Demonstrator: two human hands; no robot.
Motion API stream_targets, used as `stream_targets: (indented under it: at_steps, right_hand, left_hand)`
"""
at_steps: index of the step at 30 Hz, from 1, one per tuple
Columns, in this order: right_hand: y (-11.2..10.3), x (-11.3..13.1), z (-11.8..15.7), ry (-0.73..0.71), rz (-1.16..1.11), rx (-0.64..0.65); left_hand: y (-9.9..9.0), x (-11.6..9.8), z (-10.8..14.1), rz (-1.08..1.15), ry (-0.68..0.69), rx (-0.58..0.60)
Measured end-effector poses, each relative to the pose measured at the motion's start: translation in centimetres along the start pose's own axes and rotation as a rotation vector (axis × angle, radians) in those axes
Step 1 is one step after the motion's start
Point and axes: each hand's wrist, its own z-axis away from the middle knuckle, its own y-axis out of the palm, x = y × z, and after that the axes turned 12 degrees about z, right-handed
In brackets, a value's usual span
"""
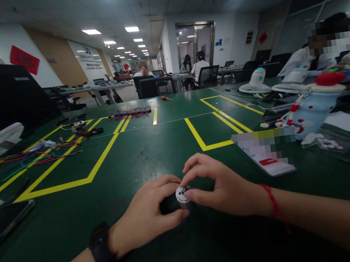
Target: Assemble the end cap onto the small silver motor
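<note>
A small metal cylinder (pixel 182 198) stands upright on the green table, with a round silver top that has dark holes and a small raised piece. My left hand (pixel 149 209), with a black watch at its wrist, grips the cylinder from the left between thumb and fingers. From the right, my right hand (pixel 221 185) has its thumb and index finger pinched at the small piece on the cylinder's top. Its fingertips partly hide that piece. A red string is tied round the right wrist.
The green table (pixel 152 151) carries yellow tape lines. A phone (pixel 267 155) lies right, near a blue cup (pixel 315 108). Wires (pixel 49 154) and a dark phone (pixel 7 226) are at left. An orange screwdriver (pixel 166 98) lies far back. A person (pixel 307 55) sits at right.
</note>
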Motion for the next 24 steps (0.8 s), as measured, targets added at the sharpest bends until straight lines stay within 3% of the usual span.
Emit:
stream_targets:
  at_steps: [5, 11, 16, 19, 22, 24]
  right_hand:
    - [-1.0, -0.9, -0.4, 0.054, 0.002, -0.070]
    - [-2.5, -4.4, 0.4, -0.052, 0.062, 0.345]
    - [-2.4, -4.8, 0.9, -0.091, 0.102, 0.404]
    - [-2.5, -5.3, 0.7, 0.049, -0.154, 0.351]
    - [-2.5, -6.6, 0.4, 0.357, -0.624, 0.112]
    - [-2.5, -7.6, 0.2, 0.478, -0.805, -0.032]
  left_hand:
    - [-0.1, -0.2, -0.1, 0.011, -0.005, 0.008]
    - [-0.3, -0.3, -0.2, 0.014, -0.027, 0.040]
    - [-0.3, -0.2, -0.2, 0.015, -0.031, 0.042]
    - [-0.2, -0.1, -0.2, 0.015, -0.031, 0.042]
    - [-0.2, 0.0, -0.2, 0.021, -0.022, 0.040]
    - [-0.2, 0.0, -0.2, 0.024, -0.021, 0.039]
